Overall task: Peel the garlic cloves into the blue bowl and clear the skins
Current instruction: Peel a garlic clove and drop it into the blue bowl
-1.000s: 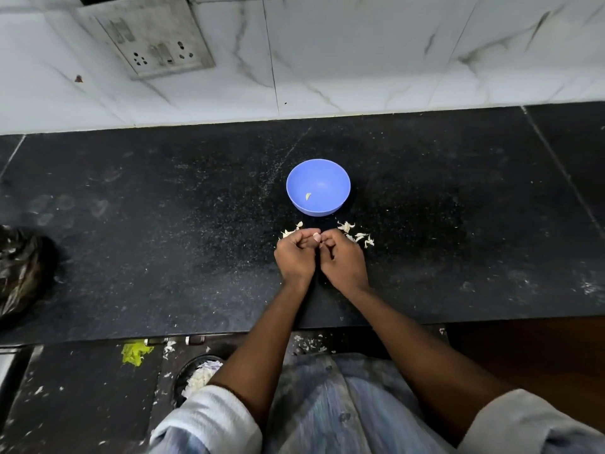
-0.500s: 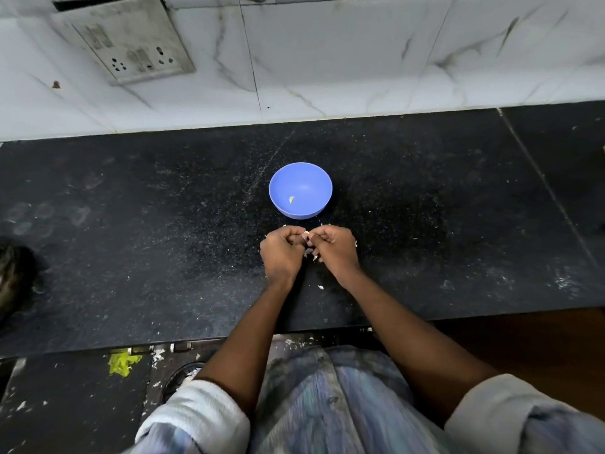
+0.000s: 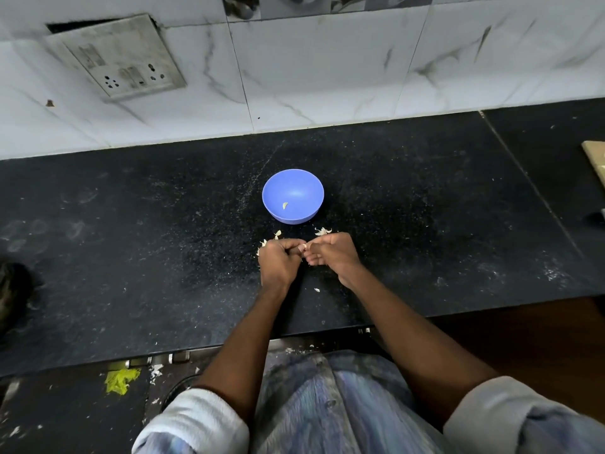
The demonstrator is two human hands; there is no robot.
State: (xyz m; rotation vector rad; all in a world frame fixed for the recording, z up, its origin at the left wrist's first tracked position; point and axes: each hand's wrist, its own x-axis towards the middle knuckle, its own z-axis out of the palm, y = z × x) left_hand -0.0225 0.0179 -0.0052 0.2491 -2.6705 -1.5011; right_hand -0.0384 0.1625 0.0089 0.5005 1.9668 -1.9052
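The blue bowl (image 3: 293,195) stands on the black counter (image 3: 131,244), with one peeled garlic clove (image 3: 285,205) inside it. Just in front of the bowl, my left hand (image 3: 279,259) and my right hand (image 3: 334,254) meet fingertip to fingertip, both pinching a small garlic clove (image 3: 304,246) that is mostly hidden between the fingers. Pale garlic skins (image 3: 322,231) lie on the counter between the bowl and my hands, with more skins (image 3: 264,243) beside my left hand and one scrap (image 3: 316,290) under my right wrist.
A tiled wall with a switch plate (image 3: 121,59) rises behind the counter. A dark bag (image 3: 13,290) sits at the far left edge. A pale board corner (image 3: 597,158) shows at the right. Below the counter edge are scraps and a yellow-green bit (image 3: 121,381).
The view has shifted and tilted up a little. My hands stay together in front of the bowl, fingers working the clove; a few skin scraps lie around them.
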